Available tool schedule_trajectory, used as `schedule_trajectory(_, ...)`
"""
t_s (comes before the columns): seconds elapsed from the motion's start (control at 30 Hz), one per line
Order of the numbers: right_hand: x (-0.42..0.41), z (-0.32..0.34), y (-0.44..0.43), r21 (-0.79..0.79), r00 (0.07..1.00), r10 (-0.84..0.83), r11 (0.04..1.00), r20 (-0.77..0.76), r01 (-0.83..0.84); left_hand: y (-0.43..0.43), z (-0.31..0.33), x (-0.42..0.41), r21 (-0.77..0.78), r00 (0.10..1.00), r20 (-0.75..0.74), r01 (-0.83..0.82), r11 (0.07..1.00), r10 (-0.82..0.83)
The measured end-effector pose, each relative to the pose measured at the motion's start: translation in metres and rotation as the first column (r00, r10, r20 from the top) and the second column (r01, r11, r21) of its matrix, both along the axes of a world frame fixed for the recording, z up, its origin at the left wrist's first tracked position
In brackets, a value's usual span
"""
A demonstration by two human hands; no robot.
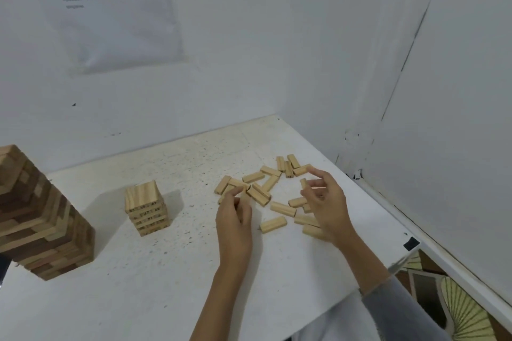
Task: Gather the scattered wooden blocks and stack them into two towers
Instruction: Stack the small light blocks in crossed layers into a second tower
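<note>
Grey sleeve (399, 310) is being held at the table's (166, 285) near edge | short pale tower (146, 207) is standing well left of both hands | one block (245, 196), long axis pointing away, is being pinched by the left hand's (234, 220) fingertips, nearer that tower | scattered blocks (261, 194) are lying just beyond | right hand's (328, 205) fingers are being curled over them, hold unclear

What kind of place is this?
Likely a makeshift data-collection booth: bare white panel walls, a white paper sheet of numbered text, a scuffed white tabletop with scattered pale wooden blocks.
</note>
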State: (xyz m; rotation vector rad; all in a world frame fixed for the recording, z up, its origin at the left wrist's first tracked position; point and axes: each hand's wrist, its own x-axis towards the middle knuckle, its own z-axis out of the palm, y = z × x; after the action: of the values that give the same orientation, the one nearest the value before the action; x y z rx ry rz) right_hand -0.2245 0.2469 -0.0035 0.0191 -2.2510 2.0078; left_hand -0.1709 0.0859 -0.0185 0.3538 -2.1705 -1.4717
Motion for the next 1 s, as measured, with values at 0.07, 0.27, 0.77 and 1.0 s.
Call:
schedule_trajectory(0.07, -0.003, 0.003, 0.006, -0.02, 1.0, 0.007, 1.0, 0.014, -0.006, 0.004, -0.002, -0.001, 0.038, 1.0, 0.012, 0.012, 0.999, -0.013)
schedule_trajectory(0.27, -0.008, 0.001, 0.019, 0.224, 0.987, 0.122, 0.964, 0.101, -0.142, 0.017, 0.0, -0.003, 0.16, 0.989, 0.027, 0.137, 0.978, -0.143)
schedule_trajectory(0.77, -0.013, -0.013, 0.004, 0.775, 0.958, 0.237, 0.632, -0.161, -0.026, 0.021, 0.005, 0.009, 0.241, 0.986, -0.008, 0.164, 0.956, -0.168)
schedule_trajectory(1.0, 0.008, -0.001, -0.019, 0.313, 0.949, 0.286, 0.92, -0.132, -0.234, 0.011, 0.004, 0.016, 0.282, 0.999, -0.035, 0.046, 0.958, -0.038)
